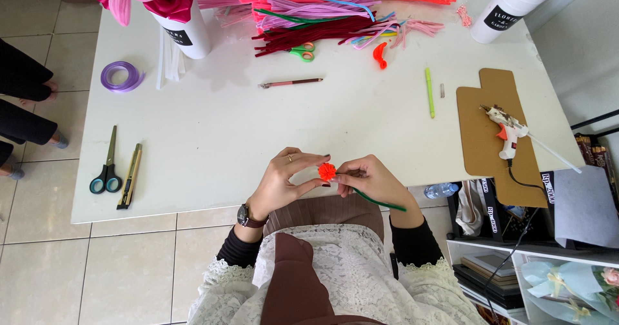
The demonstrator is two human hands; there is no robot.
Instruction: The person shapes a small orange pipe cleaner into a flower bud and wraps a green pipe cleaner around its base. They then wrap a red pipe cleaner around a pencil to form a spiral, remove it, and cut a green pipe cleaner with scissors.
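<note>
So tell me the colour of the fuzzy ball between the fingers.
Bright orange ball, on a green stem; head view.

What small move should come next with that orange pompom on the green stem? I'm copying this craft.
Probably pinch and turn the orange pompom snug onto the green stem: the left hand touches the ball, and the right hand grips the stem just beneath it.

We see a small fuzzy orange pipe-cleaner blossom, round and tightly coiled, raised just above the white table's near edge, its thin green stem slanting down to the right.
</note>
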